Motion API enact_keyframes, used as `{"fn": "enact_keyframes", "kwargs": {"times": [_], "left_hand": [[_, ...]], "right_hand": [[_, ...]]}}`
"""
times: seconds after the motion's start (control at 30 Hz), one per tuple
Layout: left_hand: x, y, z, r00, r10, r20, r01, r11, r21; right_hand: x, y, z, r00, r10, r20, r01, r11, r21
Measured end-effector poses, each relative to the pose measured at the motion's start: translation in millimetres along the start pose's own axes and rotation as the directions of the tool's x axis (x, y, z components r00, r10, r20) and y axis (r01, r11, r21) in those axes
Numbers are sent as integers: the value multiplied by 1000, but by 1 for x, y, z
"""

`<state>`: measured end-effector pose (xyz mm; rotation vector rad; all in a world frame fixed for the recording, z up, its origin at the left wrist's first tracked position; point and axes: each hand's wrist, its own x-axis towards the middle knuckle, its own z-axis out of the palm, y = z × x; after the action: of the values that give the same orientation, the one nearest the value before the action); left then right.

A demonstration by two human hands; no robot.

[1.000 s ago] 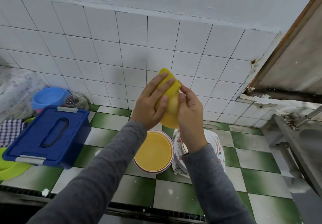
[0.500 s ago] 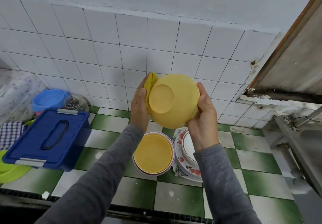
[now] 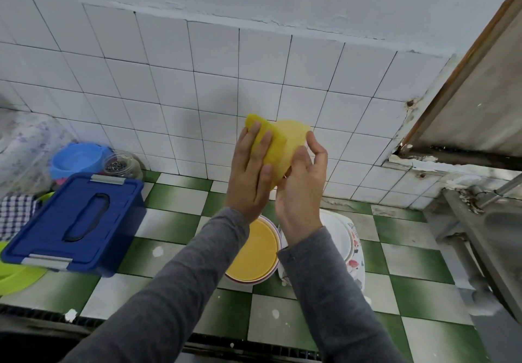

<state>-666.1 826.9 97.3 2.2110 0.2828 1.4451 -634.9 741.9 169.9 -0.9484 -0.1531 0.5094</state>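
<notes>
Left hand (image 3: pixel 250 172) presses yellow cloth (image 3: pixel 268 142) onto right-held yellow bowl (image 3: pixel 295 139).

Your left grip (image 3: pixel 250 170) and the yellow cloth (image 3: pixel 272 145) under it cover most of the yellow bowl (image 3: pixel 293 135); your right grip (image 3: pixel 300 184) hides its lower edge, so you cannot tell which way its mouth faces. Your right sleeve (image 3: pixel 324 278) covers the middle of the stack of plates (image 3: pixel 339 238), and the picture's left edge cuts off the green bowl (image 3: pixel 17 278) and checked cloth (image 3: pixel 14 215). What fills the glass jar (image 3: pixel 123 165) is too small to tell.
</notes>
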Motion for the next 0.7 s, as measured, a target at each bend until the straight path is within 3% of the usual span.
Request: {"fn": "enact_keyframes", "kwargs": {"times": [0.17, 0.3, 0.5, 0.7], "left_hand": [[12, -3, -14, 995, -13, 95, 19, 998, -63], [16, -8, -25, 970, -167, 177, 196, 967, -165], [14, -12, -35, 900, -363, 242, 430, 831, -353], [6, -11, -37, 862, -434, 262, 507, 741, -439]], "right_hand": [[7, -6, -10, 992, -73, 99, 101, 941, -324], [17, -16, -23, 991, -27, 129, 77, 910, -406], [26, -25, -44, 994, 98, 55, -87, 980, -179], [25, -21, -61, 976, 220, -5, -216, 963, 159]]}}
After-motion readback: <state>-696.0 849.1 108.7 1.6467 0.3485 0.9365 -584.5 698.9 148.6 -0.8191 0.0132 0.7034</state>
